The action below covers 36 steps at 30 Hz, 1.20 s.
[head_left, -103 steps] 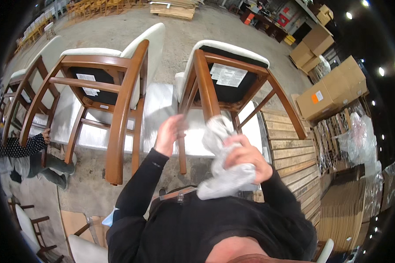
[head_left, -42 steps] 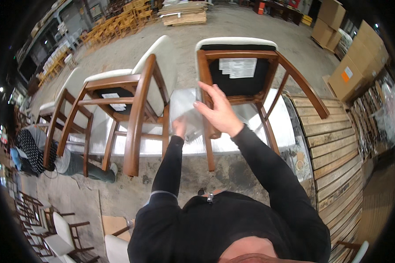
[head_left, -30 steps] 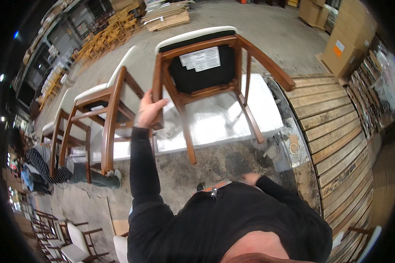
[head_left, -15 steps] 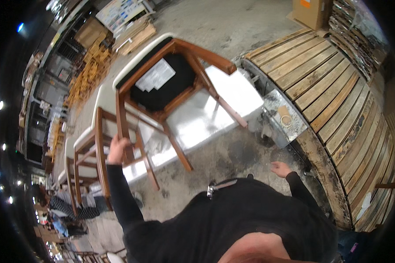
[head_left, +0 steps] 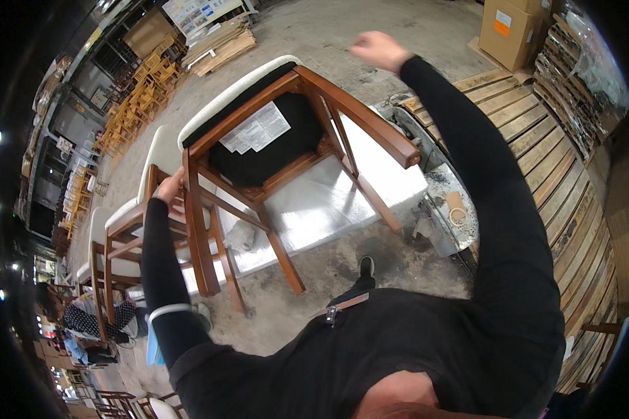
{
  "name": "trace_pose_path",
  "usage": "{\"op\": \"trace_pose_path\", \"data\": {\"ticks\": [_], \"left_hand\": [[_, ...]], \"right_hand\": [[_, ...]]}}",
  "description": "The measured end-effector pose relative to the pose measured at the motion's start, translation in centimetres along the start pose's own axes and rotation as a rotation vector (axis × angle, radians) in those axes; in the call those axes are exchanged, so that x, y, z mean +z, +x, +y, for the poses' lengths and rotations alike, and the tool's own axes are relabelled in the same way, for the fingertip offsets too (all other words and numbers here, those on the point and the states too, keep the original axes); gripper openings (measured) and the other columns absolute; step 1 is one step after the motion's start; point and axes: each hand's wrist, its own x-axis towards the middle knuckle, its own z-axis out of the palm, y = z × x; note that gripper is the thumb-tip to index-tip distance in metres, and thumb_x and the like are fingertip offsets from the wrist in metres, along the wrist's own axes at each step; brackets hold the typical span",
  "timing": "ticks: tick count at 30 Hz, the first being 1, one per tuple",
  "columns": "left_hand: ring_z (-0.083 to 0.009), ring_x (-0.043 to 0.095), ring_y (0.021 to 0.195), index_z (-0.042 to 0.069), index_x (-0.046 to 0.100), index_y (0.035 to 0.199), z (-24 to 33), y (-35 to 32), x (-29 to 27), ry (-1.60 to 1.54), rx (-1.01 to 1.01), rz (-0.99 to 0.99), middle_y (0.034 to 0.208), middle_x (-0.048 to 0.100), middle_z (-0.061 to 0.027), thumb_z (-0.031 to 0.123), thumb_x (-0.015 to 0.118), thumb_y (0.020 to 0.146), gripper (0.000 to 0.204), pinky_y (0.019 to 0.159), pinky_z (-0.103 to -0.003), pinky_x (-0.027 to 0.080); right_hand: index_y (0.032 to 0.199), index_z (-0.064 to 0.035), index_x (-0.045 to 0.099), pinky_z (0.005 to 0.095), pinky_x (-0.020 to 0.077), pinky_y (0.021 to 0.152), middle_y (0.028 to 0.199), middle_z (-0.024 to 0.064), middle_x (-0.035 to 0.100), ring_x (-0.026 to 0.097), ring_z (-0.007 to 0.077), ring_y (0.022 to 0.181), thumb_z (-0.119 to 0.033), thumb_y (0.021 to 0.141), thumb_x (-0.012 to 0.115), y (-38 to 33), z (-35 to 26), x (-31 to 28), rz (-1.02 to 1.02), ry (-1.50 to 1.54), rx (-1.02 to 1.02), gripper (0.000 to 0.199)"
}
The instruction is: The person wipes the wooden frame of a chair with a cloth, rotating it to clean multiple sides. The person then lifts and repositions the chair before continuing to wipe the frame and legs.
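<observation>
A brown wooden chair [head_left: 295, 130] with a white cushion and black underside lies upside down on a shiny plastic-covered table [head_left: 342, 202]. Two more upturned chairs [head_left: 134, 225] stand in a row to its left. My left hand [head_left: 169, 190] is closed around the top of a chair leg between the first two chairs. My right hand [head_left: 372, 49] is raised high over the floor beyond the chair. Its fingers are curled into a fist and I see nothing in it.
Wooden slat pallets [head_left: 546, 150] fill the right side, with a cardboard box [head_left: 511, 26] behind them. A small bench with a tape roll [head_left: 457, 214] stands by the table. Timber stacks [head_left: 220, 47] and yellow chairs [head_left: 138, 101] lie at the back. A person [head_left: 87, 322] crouches lower left.
My right arm has swung up from low at my side to full stretch above the chair. The crumpled plastic it held earlier is gone. My left hand stays on the chair leg.
</observation>
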Motion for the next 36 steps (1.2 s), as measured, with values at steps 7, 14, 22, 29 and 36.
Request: {"op": "trace_pose_path", "data": {"ticks": [7,14,22,29,36], "left_hand": [[-0.0265,0.063,0.098,0.004,0.051,0.133,2.3,9.2,1.8,0.12,0.497,0.21,0.114,0.065,-0.0138,0.051,0.047,0.099,0.058,0.087,-0.043,0.048],[-0.0231,0.046,0.053,0.001,0.047,0.123,1.7,11.1,-1.2,-0.643,-0.154,0.198,0.074,0.05,-0.0117,0.089,0.053,0.071,0.103,0.054,-0.038,0.037],[-0.0275,0.056,0.063,-0.002,0.057,0.118,0.3,13.7,1.9,-0.659,0.198,0.227,0.085,0.061,-0.018,0.077,0.058,0.078,0.089,0.061,-0.042,0.045],[-0.0264,0.057,0.066,-0.003,0.058,0.118,-5.5,9.3,4.9,-0.839,0.203,0.082,0.087,0.062,-0.0176,0.074,0.059,0.079,0.086,0.062,-0.04,0.046],[-0.0253,0.058,0.068,-0.004,0.059,0.117,-8.6,6.7,10.4,-0.868,0.062,-0.033,0.09,0.063,-0.0172,0.071,0.061,0.08,0.083,0.064,-0.038,0.047]], "right_hand": [[0.113,-0.0046,0.071,0.0415,0.0523,0.096,0.12,0.0194,0.068,0.065,0.0308,0.113,-0.036,0.07,0.078,8.6,-7.1,12.9,-0.459,-0.055,0.418,0.054],[0.109,-0.0067,0.074,0.0402,0.0545,0.09,0.116,0.0152,0.071,0.069,0.0307,0.109,-0.016,0.079,0.069,8.1,-6.7,13.7,-0.465,-0.059,0.442,0.031],[0.112,0.0057,0.06,0.0445,0.0544,0.088,0.104,0.0261,0.07,0.069,0.0371,0.102,-0.013,0.08,0.062,0.9,-7.6,10.8,-0.218,0.004,0.31,0.037],[0.109,0.0034,0.051,0.0503,0.0538,0.076,0.086,0.0242,0.069,0.068,0.0422,0.085,-0.017,0.082,0.066,-8.2,-8.9,7.7,-0.216,0.095,0.243,0.037],[0.112,0.0029,0.047,0.0515,0.0509,0.074,0.085,0.0263,0.066,0.066,0.0444,0.084,-0.018,0.08,0.067,-14.5,-6.4,5.6,-0.377,0.148,0.26,0.043]]}}
